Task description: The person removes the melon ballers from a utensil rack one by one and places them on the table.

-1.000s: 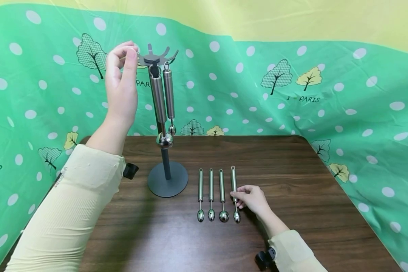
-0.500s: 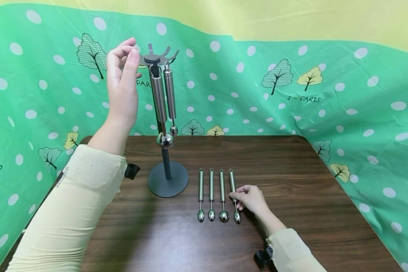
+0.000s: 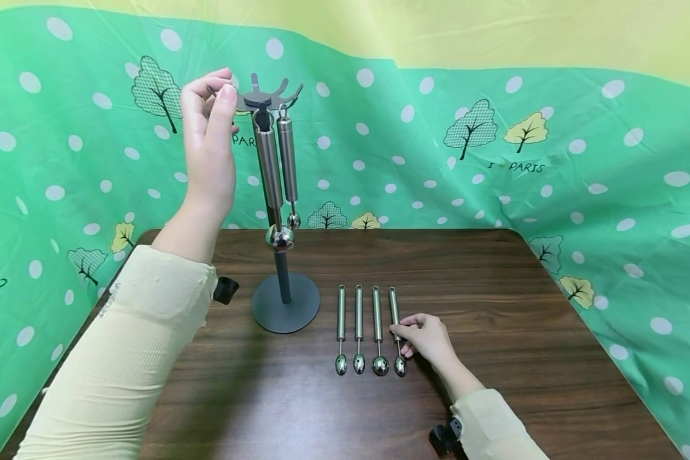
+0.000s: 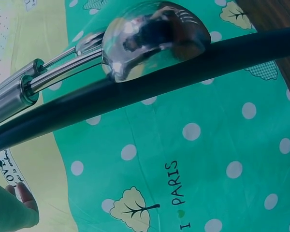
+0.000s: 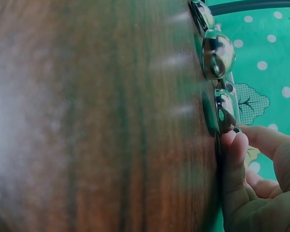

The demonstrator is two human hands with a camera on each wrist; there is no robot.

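Hands (image 3: 428, 335) beside three spare scoops (image 3: 359, 329)

Head view looks forward-down over table (image 3: 494, 306) – 3 views total. Left wrist view sits close under the rack's pole (image 4: 183, 72); right wrist view skims the tabletop, sharing scoops (image 5: 217, 53).

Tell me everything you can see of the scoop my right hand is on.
The rightmost scoop is a slim steel tool: tubular handle with a ring at its far end, thin neck, small oval bowl toward the person. It lies flat on the wooden table, parallel to three similar scoops on its left. The right hand pinches its handle near the neck.
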